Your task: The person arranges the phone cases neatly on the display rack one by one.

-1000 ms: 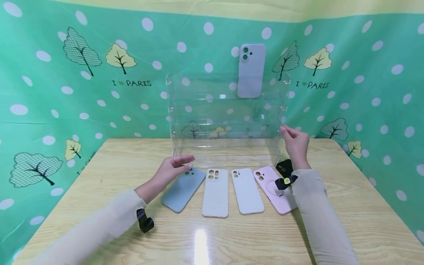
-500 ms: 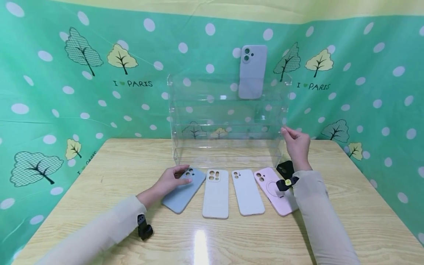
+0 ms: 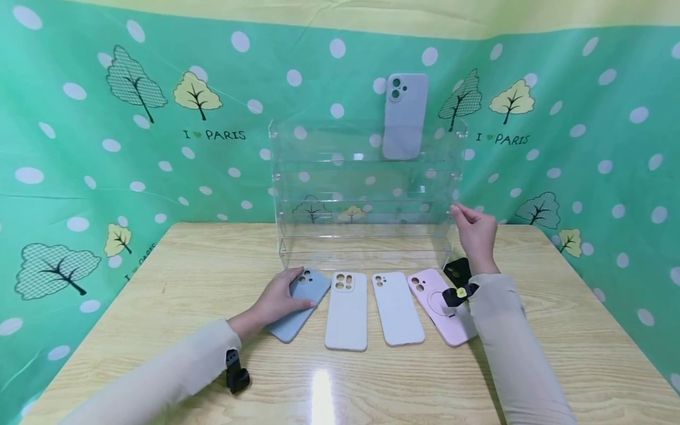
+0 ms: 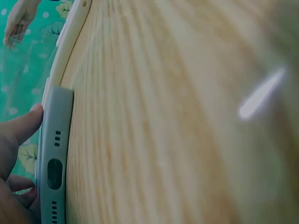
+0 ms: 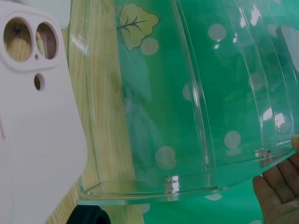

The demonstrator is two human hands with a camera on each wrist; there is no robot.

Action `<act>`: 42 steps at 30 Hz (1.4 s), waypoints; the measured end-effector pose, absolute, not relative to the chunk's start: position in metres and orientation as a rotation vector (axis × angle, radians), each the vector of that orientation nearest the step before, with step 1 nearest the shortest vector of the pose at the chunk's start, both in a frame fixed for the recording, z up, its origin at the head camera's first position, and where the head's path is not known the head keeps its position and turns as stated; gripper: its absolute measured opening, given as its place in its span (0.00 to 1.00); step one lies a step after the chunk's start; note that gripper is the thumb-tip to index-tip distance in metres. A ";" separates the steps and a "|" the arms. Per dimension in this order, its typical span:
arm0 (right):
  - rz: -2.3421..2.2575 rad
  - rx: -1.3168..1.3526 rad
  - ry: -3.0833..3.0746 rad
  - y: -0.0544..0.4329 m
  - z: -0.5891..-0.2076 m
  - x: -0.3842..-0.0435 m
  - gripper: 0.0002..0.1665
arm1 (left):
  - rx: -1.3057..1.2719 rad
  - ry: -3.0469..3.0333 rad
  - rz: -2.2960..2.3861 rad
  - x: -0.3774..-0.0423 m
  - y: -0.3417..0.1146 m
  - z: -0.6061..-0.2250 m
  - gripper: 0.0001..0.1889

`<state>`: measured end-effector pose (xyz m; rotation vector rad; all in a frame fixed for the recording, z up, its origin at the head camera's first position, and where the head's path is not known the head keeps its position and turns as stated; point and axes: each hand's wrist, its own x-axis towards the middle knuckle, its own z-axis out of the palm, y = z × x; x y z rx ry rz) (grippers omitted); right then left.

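A blue phone case [image 3: 300, 313] lies flat on the table beneath my left hand [image 3: 278, 300], whose thumb and fingers grip it across its width. In the left wrist view the thumb touches one edge of the blue case [image 4: 57, 154]. My right hand [image 3: 477, 233] pinches the right side panel of a clear acrylic display rack [image 3: 363, 227]. Seen from the right wrist, thumb and fingers [image 5: 275, 186] are on either side of that panel. On the rack's top tier a pale lilac phone case [image 3: 405, 118] leans upright.
Right of the blue case lie a cream phone case [image 3: 346, 321], a white phone case [image 3: 398, 313] and a pink phone case [image 3: 438, 319] with a ring. A black case [image 3: 458, 270] is partly hidden by the right wrist. A patterned green cloth [image 3: 159, 177] hangs behind the table.
My left hand has come down onto the blue case, its thumb now at the case's right edge. The right hand stays on the rack.
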<state>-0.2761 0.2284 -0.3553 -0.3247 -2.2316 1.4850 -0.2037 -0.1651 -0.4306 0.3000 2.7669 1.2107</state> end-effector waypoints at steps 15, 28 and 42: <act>1.474 -0.286 -2.211 0.229 -0.355 -0.277 0.24 | 0.331 2.889 1.057 -0.198 -0.157 -0.425 0.46; 1.453 -0.279 -2.212 0.229 -0.356 -0.278 0.22 | 0.318 2.858 1.196 -0.199 -0.163 -0.422 0.45; 1.490 -0.290 -2.230 0.231 -0.354 -0.277 0.23 | 0.199 2.765 1.304 -0.213 -0.169 -0.415 0.20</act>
